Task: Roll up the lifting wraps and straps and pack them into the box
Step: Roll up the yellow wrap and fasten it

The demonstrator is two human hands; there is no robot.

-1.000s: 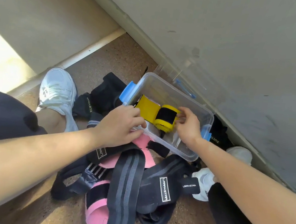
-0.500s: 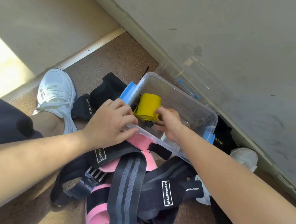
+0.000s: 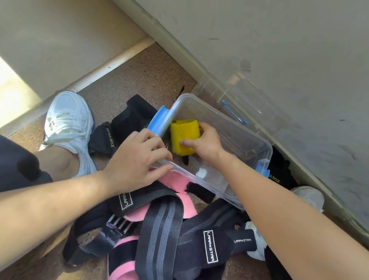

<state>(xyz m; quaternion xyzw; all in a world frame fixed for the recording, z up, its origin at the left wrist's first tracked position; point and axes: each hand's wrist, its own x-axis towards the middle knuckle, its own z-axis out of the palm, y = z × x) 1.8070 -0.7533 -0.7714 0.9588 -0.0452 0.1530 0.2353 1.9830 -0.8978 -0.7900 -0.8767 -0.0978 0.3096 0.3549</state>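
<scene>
LARA*STAR wraps (image 3: 210,246) (XUEYING on black pads (image 3: 108,138))

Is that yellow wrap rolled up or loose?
Rolled up: the yellow fabric wrap forms a tight cylinder, gripped by the right hand inside the clear plastic box.

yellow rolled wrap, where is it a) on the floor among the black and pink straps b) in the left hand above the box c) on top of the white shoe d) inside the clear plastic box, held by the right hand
d: the yellow rolled wrap is inside the clear plastic box with the right hand gripping it, while the left hand holds the box's near rim.
</scene>
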